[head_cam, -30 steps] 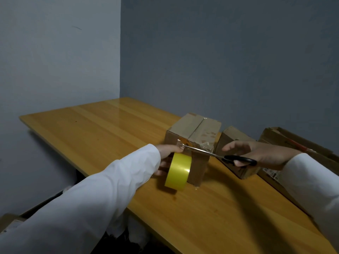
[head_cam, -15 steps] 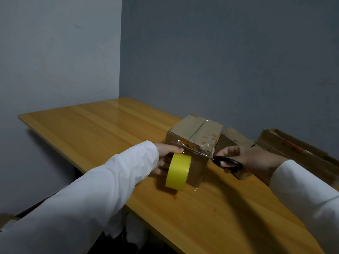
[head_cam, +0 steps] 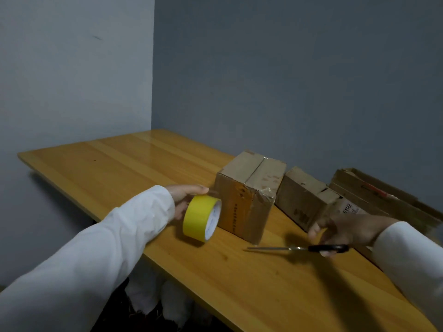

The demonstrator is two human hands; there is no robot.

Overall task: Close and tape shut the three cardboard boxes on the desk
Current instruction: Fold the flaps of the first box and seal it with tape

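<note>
A closed cardboard box point(head_cam: 249, 188) stands on the wooden desk point(head_cam: 119, 168), with clear tape over its top seam and crumpled at its near corner. My left hand point(head_cam: 183, 196) grips a yellow tape roll point(head_cam: 200, 218) just left of that box, a little apart from it. My right hand point(head_cam: 345, 232) holds black-handled scissors point(head_cam: 299, 248) low over the desk, blades together and pointing left, to the right of the box. A second, smaller box point(head_cam: 304, 197) sits behind to the right. A third, flatter box point(head_cam: 383, 197) lies at the far right by the wall.
The desk's left half stretches bare to the wall corner. Its front edge runs diagonally under my left sleeve. Dark space and pale shapes show below the desk edge. Grey walls close off the back and left.
The scissors have left the tape at the box's near corner and dropped right, down to the desk. The tape roll now sits apart from the box, with the tape strip severed.
</note>
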